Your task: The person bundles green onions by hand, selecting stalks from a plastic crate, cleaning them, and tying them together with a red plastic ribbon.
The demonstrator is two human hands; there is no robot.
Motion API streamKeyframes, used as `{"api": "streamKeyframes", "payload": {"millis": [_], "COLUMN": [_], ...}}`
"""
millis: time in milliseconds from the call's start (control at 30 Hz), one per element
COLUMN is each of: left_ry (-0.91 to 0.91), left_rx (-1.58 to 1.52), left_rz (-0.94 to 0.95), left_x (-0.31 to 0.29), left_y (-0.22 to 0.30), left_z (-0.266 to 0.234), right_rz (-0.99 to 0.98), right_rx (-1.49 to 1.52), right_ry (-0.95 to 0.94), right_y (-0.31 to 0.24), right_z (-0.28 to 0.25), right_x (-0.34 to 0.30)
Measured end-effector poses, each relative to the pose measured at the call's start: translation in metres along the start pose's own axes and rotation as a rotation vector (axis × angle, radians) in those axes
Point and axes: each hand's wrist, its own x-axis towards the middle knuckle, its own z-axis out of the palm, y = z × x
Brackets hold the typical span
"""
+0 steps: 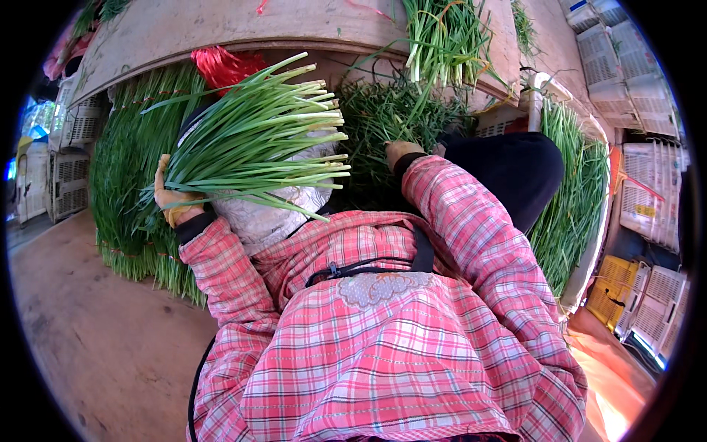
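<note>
My left hand (175,195) is wrapped round the leafy end of a thick bunch of garlic chives (258,132). The pale cut stem ends fan out to the right, above a whitish cloth (254,221) on my lap. Further right, my right hand (403,152) reaches to the edge of a heap of loose chive leaves (390,110) under the table edge. Its fingers are mostly hidden, so their grip cannot be made out.
A wooden table (294,26) spans the far side, bearing a chive bunch (445,40). Red plastic ties (224,68) hang at its edge. Stacked tied chives (140,169) stand left; a white crate of chives (567,199) stands right. Plastic baskets (648,191) line the far right.
</note>
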Motion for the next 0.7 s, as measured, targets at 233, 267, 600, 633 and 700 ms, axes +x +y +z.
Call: {"api": "streamKeyframes", "payload": {"millis": [233, 267, 600, 633, 700], "left_ry": [-0.024, -0.011, -0.043, -0.035, -0.019], "left_rx": [-0.027, 0.020, -0.008, 0.003, 0.024], "left_rz": [-0.013, -0.003, 0.030, 0.023, 0.019], "left_x": [0.024, 0.021, 0.003, 0.005, -0.001], "left_y": [-0.002, -0.002, 0.006, 0.004, 0.001], "left_z": [-0.017, -0.015, -0.006, -0.006, 0.000], "right_rz": [0.006, -0.029, 0.218, 0.251, 0.049], "right_rx": [0.181, 0.170, 0.376, 0.468, 0.812], "right_ry": [0.193, 0.084, 0.391, 0.458, 0.467], "right_y": [0.019, 0.024, 0.016, 0.019, 0.026], "right_z": [0.038, 0.038, 0.013, 0.013, 0.008], "right_x": [0.052, 0.060, 0.053, 0.055, 0.044]}}
